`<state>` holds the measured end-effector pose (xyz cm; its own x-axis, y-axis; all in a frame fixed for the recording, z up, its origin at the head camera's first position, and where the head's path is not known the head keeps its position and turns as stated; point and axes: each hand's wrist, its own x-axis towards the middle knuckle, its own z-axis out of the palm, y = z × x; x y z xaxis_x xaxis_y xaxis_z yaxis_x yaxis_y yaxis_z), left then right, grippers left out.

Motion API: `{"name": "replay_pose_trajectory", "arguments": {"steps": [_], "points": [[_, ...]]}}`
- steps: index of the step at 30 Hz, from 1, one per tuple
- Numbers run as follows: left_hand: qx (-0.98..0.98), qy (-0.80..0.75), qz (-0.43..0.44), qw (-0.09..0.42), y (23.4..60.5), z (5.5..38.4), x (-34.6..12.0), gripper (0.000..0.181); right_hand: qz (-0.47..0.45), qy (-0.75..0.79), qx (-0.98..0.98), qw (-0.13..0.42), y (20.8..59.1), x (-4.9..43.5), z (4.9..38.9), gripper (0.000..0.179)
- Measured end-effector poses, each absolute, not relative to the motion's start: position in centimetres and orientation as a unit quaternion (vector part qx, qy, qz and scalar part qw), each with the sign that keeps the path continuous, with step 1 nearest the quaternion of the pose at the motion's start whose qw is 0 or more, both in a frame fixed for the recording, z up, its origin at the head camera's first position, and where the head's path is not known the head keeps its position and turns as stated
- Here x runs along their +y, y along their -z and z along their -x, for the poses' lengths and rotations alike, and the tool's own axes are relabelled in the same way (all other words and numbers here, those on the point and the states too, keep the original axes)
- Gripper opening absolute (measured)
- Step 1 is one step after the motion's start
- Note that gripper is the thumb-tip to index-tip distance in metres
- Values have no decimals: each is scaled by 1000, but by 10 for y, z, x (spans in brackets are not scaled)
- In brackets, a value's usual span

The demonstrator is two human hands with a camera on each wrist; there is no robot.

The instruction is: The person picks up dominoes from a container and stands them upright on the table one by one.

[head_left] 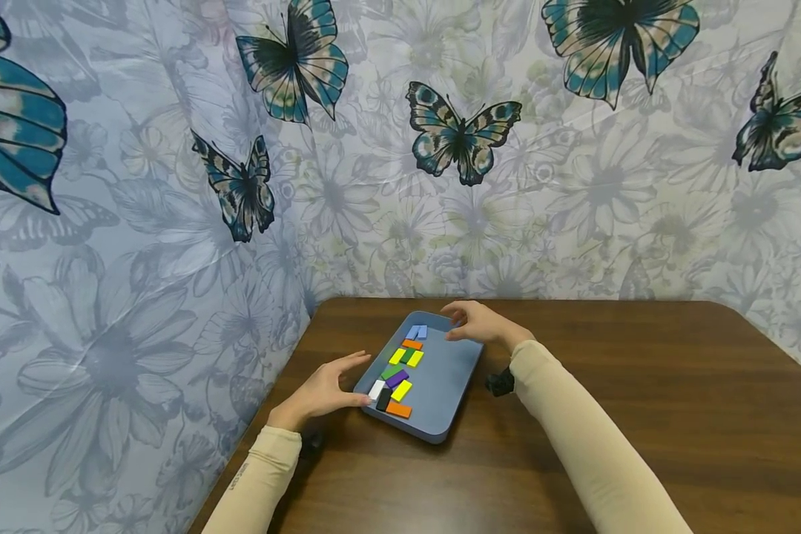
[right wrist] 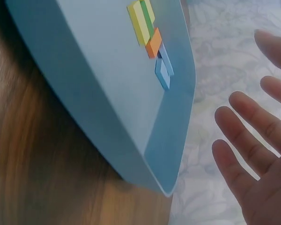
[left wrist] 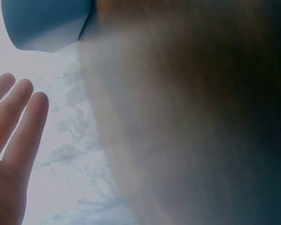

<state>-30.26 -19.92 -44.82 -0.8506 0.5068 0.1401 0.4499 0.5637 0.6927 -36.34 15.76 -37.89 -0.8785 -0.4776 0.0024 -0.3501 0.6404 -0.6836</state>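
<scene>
A blue-grey tray [head_left: 443,382] lies at a slant on the table with several small coloured blocks along its left side. Light blue blocks [head_left: 422,332] are at its far end. Nearer come an orange block [head_left: 411,344], a yellow block [head_left: 415,359], a green block [head_left: 391,371] and a purple block [head_left: 397,378]. White [head_left: 376,389] and black blocks [head_left: 383,400] lie by the near left corner. My left hand [head_left: 320,393] is spread there, thumb tip at the rim. Over the far right rim, my right hand [head_left: 483,324] has its fingers apart, holding nothing.
The brown wooden table [head_left: 607,386] extends to the right of the tray. A wall covering with butterflies [head_left: 463,133] and flowers stands behind and at the left. The tray is close to the table's left edge.
</scene>
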Motion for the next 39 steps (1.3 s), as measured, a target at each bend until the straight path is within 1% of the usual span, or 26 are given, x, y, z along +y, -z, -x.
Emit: {"name": "replay_pose_trajectory", "arguments": {"steps": [9, 20, 24, 28, 39], "points": [[895, -360, -260, 52, 453, 301, -196, 75, 235, 366, 895, 103, 387, 146, 371, 53], [894, -352, -271, 59, 456, 300, -193, 72, 235, 383, 886, 119, 398, 131, 375, 50], [892, -357, -269, 68, 457, 299, -191, 74, 247, 388, 879, 130, 403, 124, 378, 50], [889, -368, -262, 76, 458, 299, -191, 79, 249, 391, 874, 141, 406, 119, 380, 50], [877, -401, -246, 92, 462, 302, -190, 82, 240, 397, 876, 132, 412, 113, 384, 48]]}}
